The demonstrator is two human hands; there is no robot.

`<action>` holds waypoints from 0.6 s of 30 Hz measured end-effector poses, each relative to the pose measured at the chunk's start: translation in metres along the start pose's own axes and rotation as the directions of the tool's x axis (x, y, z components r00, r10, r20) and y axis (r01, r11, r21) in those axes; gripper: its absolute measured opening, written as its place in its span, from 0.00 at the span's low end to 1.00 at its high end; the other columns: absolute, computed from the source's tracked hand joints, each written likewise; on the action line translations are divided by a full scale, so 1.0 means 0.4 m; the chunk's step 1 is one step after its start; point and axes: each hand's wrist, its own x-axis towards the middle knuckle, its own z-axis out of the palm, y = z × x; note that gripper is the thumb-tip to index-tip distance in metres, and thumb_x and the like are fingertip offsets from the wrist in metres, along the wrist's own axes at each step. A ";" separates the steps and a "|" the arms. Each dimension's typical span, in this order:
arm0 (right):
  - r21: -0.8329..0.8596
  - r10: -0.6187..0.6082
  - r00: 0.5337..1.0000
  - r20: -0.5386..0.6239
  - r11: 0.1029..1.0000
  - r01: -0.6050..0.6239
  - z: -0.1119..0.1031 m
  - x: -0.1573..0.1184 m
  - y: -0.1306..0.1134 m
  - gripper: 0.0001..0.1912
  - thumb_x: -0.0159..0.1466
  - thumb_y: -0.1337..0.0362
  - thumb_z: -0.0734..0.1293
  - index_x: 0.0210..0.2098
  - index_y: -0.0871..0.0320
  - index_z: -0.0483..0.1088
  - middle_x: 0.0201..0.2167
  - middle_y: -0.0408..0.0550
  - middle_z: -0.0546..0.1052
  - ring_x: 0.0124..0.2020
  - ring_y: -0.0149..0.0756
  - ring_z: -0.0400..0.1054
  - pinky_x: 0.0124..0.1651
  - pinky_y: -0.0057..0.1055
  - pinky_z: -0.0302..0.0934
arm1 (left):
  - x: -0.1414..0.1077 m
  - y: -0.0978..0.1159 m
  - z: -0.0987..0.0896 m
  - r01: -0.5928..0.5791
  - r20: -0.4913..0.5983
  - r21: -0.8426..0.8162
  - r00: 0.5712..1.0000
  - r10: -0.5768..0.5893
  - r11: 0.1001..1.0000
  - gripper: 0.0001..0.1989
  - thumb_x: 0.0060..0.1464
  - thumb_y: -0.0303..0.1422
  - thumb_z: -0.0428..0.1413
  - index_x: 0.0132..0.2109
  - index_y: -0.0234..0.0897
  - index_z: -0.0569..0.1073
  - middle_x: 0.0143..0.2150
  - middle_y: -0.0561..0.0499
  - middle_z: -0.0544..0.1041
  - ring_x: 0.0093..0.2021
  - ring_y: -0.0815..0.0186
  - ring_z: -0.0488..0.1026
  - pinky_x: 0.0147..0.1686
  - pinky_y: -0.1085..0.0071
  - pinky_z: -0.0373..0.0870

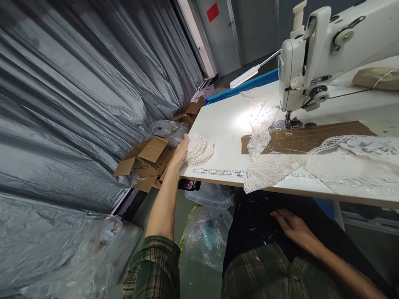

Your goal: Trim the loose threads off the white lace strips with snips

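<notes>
My left hand (182,152) reaches to the table's left end, against a bundle of white lace (200,150); its thumb points up and its other fingers are hidden, so its grip is unclear. Over my dark trousers, my right hand (291,227) rests below the table edge, fingers loosely apart and holding nothing. More white lace (274,170) lies along the front edge and runs back beside the sewing machine (293,74). Under the needle area is a brown cardboard strip (324,132).
The white table (221,120) has a printed ruler (218,171) along its front. Open cardboard boxes (152,150) and clear plastic bags (208,236) stand left of and below it. A silver curtain (77,91) hangs at the left.
</notes>
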 end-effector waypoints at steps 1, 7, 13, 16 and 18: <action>-0.009 -0.003 1.000 -0.009 1.000 0.003 0.001 -0.001 -0.001 0.22 0.66 0.47 0.57 0.37 0.53 0.77 0.44 0.51 0.81 0.47 0.50 0.76 0.52 0.44 0.68 | -0.001 0.016 0.010 -0.015 0.036 0.040 0.999 0.013 0.999 0.44 0.59 0.65 0.40 0.63 0.35 0.71 0.67 0.37 0.68 0.69 0.48 0.63 0.66 0.57 0.59; -0.056 -0.038 0.999 -0.017 0.998 0.037 0.001 -0.009 -0.014 0.22 0.68 0.50 0.55 0.38 0.54 0.77 0.44 0.53 0.81 0.47 0.49 0.76 0.54 0.44 0.67 | -0.010 0.099 0.059 -0.159 0.200 0.306 0.975 0.100 0.939 0.39 0.58 0.61 0.49 0.65 0.39 0.70 0.66 0.39 0.71 0.67 0.45 0.65 0.64 0.56 0.60; -0.063 -0.051 0.998 -0.026 0.997 0.049 -0.008 -0.014 -0.039 0.21 0.68 0.53 0.55 0.37 0.54 0.76 0.40 0.53 0.80 0.43 0.46 0.76 0.49 0.42 0.68 | -0.040 0.099 0.090 -0.374 -0.116 0.323 0.896 0.428 0.869 0.25 0.61 0.48 0.54 0.56 0.35 0.75 0.63 0.36 0.71 0.67 0.50 0.64 0.66 0.57 0.58; -0.028 -0.061 0.997 -0.041 0.998 0.060 -0.013 -0.018 -0.047 0.21 0.69 0.53 0.55 0.37 0.55 0.76 0.40 0.53 0.80 0.41 0.45 0.76 0.49 0.41 0.68 | -0.139 0.087 0.108 -0.512 -0.366 0.271 0.729 0.579 0.815 0.19 0.62 0.43 0.54 0.51 0.34 0.75 0.57 0.37 0.75 0.58 0.56 0.71 0.58 0.61 0.67; 0.012 -0.081 0.995 -0.064 0.997 0.082 -0.015 -0.024 -0.049 0.20 0.69 0.53 0.55 0.38 0.55 0.76 0.40 0.52 0.80 0.42 0.44 0.76 0.50 0.40 0.68 | -0.246 0.078 0.130 -0.521 -0.398 0.203 0.730 0.556 0.829 0.16 0.63 0.43 0.53 0.41 0.36 0.77 0.41 0.45 0.80 0.40 0.63 0.76 0.44 0.66 0.72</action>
